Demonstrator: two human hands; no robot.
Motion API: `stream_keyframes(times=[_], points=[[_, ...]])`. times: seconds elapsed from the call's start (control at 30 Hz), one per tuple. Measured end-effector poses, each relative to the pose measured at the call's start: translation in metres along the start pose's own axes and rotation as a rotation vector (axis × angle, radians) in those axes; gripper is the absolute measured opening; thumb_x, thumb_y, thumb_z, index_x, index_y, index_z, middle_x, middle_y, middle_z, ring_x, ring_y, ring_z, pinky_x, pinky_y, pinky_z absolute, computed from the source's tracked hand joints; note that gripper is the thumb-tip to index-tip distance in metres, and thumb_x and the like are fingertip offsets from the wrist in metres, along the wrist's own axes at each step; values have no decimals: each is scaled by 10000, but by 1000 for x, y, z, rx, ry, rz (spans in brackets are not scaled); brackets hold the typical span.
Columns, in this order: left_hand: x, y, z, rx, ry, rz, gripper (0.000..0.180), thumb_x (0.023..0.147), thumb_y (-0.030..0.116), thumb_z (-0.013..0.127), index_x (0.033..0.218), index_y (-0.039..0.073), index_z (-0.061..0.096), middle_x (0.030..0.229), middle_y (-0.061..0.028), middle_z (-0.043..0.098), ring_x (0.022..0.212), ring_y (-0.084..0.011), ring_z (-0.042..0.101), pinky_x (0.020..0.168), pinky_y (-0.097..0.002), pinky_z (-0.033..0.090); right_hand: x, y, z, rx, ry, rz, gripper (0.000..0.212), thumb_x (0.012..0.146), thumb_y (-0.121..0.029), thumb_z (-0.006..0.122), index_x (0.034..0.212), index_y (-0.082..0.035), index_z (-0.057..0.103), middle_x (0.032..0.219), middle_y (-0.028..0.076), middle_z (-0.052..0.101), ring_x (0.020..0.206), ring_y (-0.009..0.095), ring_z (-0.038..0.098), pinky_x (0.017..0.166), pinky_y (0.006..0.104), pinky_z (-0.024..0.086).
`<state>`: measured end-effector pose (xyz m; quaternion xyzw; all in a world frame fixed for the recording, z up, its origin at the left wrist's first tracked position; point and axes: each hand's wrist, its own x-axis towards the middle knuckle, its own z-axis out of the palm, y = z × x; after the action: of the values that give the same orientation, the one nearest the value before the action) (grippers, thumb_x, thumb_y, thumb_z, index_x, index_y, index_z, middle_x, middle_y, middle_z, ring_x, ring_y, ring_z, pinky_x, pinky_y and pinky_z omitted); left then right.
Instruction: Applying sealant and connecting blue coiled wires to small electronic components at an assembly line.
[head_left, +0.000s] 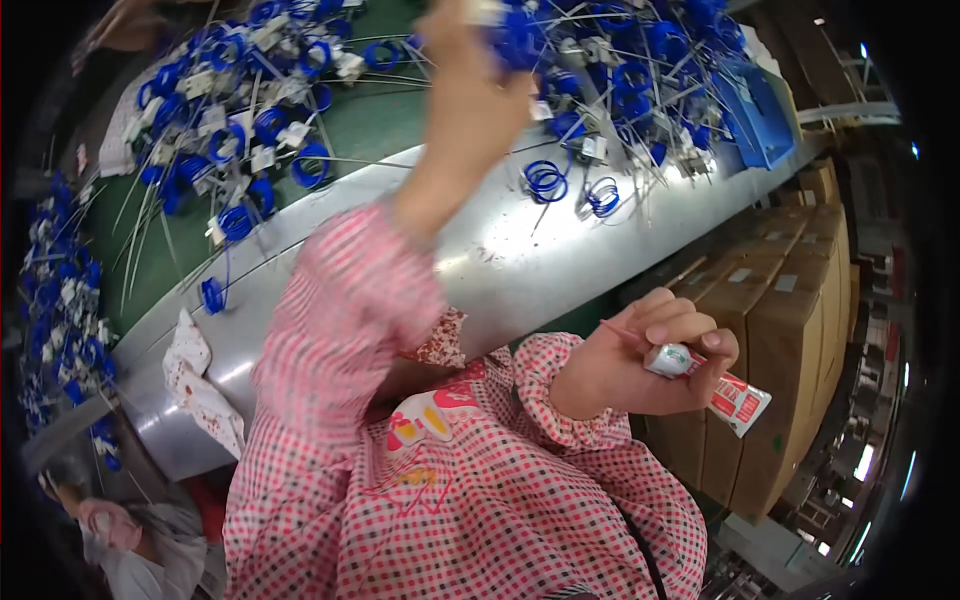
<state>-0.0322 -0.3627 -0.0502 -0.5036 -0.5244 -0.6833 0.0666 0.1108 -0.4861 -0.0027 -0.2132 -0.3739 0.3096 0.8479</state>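
Observation:
Reaching far forward, my left hand [470, 110] is over the heap of blue coiled parts [630, 75]. It is smeared by motion, and its fingers run toward the top edge, next to white and blue pieces. Whether it grips one cannot be made out. On the right, my right hand [650, 355] is closed round a small red-and-white squeeze tube [740, 403]. The tube's flat end sticks out past my fingers, and a whitish end [668, 360] shows by the palm. A thin pinkish strip [622, 328] lies near the thumb.
Blue coils with white tags and thin wires cover the green belt [365, 130]. A metal ledge [560, 255] fronts it, with two loose coils [545, 182] and a stained cloth [200, 385]. Right: a blue bin [765, 120] and cartons [790, 330]. Another person [140, 540] is lower left.

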Motion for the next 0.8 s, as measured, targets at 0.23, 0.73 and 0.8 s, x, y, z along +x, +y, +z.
stream_keyframes(times=[0.23,0.73,0.8], points=[[-60,-26,30,644,-801,169,311,690,39,519,999,59,553,1102,-193,473,915,-327,511,758,-408,436,3,0,-8,8,-63,49,182,878,-229,363,806,-71,416,496,42,465,383,90,363,401,205,247],[-2,-106,-142,1070,-974,-106,371,736,152,585,1072,83,444,972,-168,542,889,-350,538,746,-495,439,-18,14,11,-4,-25,318,207,856,-266,377,775,-89,447,479,30,414,373,91,255,390,220,202],[-5,-111,-147,930,-879,-9,394,697,148,621,1038,60,445,930,-190,533,853,-363,543,697,-462,465,-22,14,11,0,-32,322,199,853,-257,377,771,-90,447,478,31,413,374,91,255,390,222,204]])
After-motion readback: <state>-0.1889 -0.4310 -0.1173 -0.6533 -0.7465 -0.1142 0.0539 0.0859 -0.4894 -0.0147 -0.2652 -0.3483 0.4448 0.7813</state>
